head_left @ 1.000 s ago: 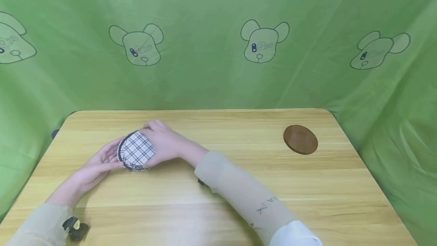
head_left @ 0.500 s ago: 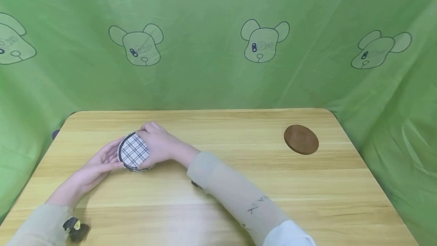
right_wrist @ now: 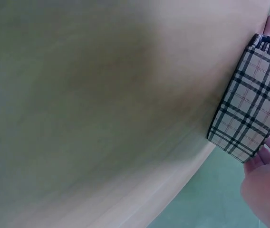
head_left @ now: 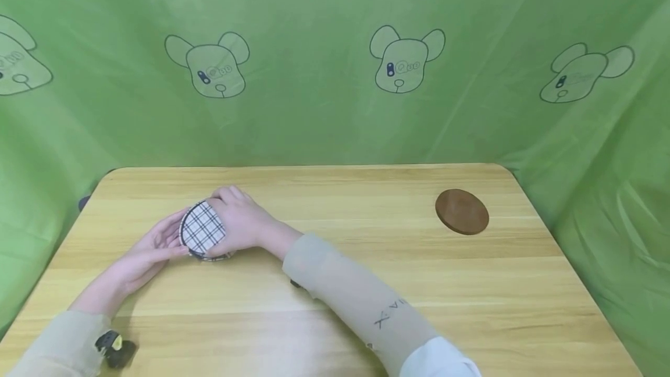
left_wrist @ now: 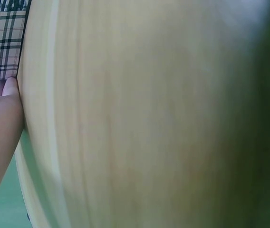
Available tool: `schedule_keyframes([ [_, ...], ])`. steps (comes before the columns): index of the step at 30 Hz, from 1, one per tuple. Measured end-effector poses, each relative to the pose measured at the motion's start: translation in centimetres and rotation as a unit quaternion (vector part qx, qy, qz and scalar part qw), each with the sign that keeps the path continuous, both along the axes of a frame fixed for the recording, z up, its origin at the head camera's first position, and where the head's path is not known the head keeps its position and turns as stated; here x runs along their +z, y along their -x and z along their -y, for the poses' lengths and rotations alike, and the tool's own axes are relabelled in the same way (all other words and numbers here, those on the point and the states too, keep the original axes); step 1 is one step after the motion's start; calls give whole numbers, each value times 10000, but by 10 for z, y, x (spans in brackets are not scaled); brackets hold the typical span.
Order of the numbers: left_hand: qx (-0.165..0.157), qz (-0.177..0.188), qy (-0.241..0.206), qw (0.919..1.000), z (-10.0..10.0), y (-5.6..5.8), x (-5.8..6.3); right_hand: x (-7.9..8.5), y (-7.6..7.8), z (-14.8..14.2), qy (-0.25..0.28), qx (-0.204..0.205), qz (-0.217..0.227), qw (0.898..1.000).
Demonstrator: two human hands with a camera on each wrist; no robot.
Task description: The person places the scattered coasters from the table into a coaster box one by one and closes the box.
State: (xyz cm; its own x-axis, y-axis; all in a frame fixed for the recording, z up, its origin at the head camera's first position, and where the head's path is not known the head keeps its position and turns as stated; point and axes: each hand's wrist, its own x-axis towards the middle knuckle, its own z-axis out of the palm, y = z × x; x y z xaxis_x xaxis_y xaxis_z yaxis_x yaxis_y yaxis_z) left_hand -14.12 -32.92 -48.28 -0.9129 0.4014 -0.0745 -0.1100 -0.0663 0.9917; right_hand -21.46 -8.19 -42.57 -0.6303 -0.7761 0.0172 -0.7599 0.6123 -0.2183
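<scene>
Both hands are at a round case (head_left: 203, 228) with a white-and-black plaid cover and a dark band along its edge. My left hand (head_left: 141, 258) holds its left side, thumb at the front. My right hand (head_left: 238, 220) grips it from the right and covers part of the plaid top, fingers at the far edge and thumb at the near edge. In the right wrist view the plaid side (right_wrist: 251, 102) of the case shows, with a dark ribbed part at one end. The left wrist view catches only a corner of the plaid side (left_wrist: 3, 45).
A flat brown disc (head_left: 462, 212) lies toward the far right of the wooden table (head_left: 366, 202). Green curtain (head_left: 314, 74) with mouse-like head drawings hangs behind and at the sides. A small black device (head_left: 117, 351) sits at my left sleeve.
My right hand and forearm have shifted a little to the left over the case, hiding more of its plaid top. The plaid top has moved slightly left. My left hand stays in place.
</scene>
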Motion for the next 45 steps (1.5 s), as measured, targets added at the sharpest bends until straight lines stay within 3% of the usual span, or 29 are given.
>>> schedule_keyframes([
  [21,-9,28,-44,10000,3,0,0,-4,-1,-4,-50,-73,-73,9999],
  [33,20,100,45,9999,-1,0,2,-7,2,-15,478,-143,553,9972],
  [45,-46,16,-44,10000,0,1,2,-7,6,-38,740,-154,710,9946],
])
